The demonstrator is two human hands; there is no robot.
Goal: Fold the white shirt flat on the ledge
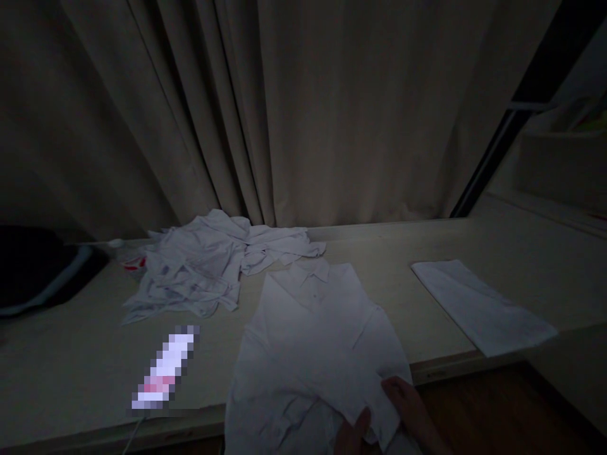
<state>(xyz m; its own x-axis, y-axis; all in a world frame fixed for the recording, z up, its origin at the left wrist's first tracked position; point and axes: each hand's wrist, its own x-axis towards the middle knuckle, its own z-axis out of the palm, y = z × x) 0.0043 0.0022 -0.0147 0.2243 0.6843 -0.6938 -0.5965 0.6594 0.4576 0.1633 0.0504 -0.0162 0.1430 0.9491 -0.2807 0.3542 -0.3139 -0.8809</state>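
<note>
A white collared shirt point(313, 328) lies front up across the table's near edge, its lower part hanging toward me. My right hand point(411, 406) is closed on the fabric at the shirt's right side, near what looks like a sleeve. Just left of it, at the bottom of the view, my left hand point(351, 437) also pinches the white cloth, thumb on top. Most of the left hand's fingers are hidden by the fabric and the frame edge.
A crumpled heap of white clothes point(203, 259) lies at the back left. A folded white garment point(478, 306) rests on the right. Nearer me is a blurred-out phone point(165, 370) with a cable. A black item point(38, 272) sits far left; beige curtains point(355, 114) hang behind the table point(379, 243).
</note>
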